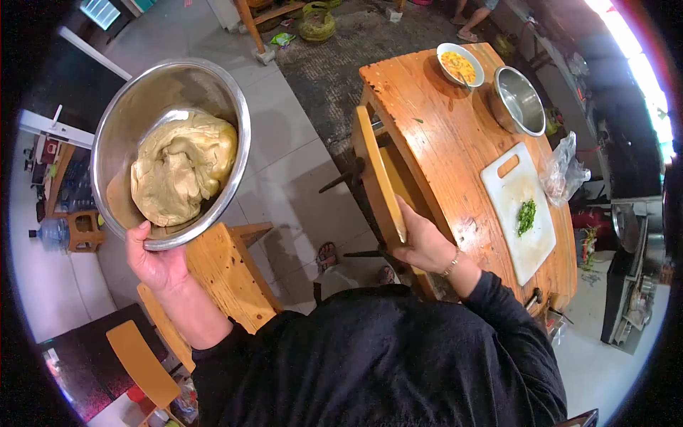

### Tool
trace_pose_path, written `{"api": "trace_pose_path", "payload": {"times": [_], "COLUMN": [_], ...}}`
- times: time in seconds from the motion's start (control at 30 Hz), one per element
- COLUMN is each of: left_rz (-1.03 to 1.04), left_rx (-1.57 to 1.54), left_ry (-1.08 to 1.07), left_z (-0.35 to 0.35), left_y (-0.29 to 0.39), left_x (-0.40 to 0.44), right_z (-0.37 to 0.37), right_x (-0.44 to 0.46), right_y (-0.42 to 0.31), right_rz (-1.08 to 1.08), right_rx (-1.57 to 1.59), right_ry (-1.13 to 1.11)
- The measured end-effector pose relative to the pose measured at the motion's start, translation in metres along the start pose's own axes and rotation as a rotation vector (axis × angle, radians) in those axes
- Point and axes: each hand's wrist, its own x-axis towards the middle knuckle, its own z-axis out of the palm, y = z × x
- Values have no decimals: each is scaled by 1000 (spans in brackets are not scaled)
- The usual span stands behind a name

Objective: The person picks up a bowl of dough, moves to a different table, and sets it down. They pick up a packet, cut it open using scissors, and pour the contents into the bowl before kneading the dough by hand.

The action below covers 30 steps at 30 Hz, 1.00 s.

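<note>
Dough lies in the steel bowl, whose near rim the left hand clasps, thumb over it, fingers hidden beneath, while the right hand, its far side hidden, grips a chair back beside the table.

1. The left arm reaches forward and out to the left, its forearm bare below a black sleeve.
2. The left hand is raised in a grip, thumb pointing up; its other fingers are mostly hidden.
3. The right arm bends at the elbow, with its sleeve ending short of the wrist.
4. The right hand is curled in a grip, thumb towards the left, fingertips partly hidden.
5. Both hands are well apart, ahead of the torso.
</note>
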Motion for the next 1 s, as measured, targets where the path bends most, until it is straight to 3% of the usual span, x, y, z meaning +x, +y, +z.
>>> {"api": "trace_pose_path", "payload": {"times": [0.1, 0.3, 0.57, 0.67, 1.0], "left_rz": [-26, -93, -162, -178, -201], "left_rx": [-3, 8, 44, 38, 88], "left_ry": [19, -15, -3, -43, 25], "left_z": [4, 10, 19, 18, 2], "left_y": [-3, -17, -21, -20, -25], "left_x": [14, 41, 69, 82, 100], "right_z": [-12, 8, 8, 7, 10], "right_x": [-25, -50, -47, -48, -46], "right_y": [-12, 24, 24, 25, 34], "right_rz": [218, 100, 113, 233, 183], "right_rx": [145, 97, 105, 298, 266], "right_ry": [-56, 269, 249, 335, 341]}}
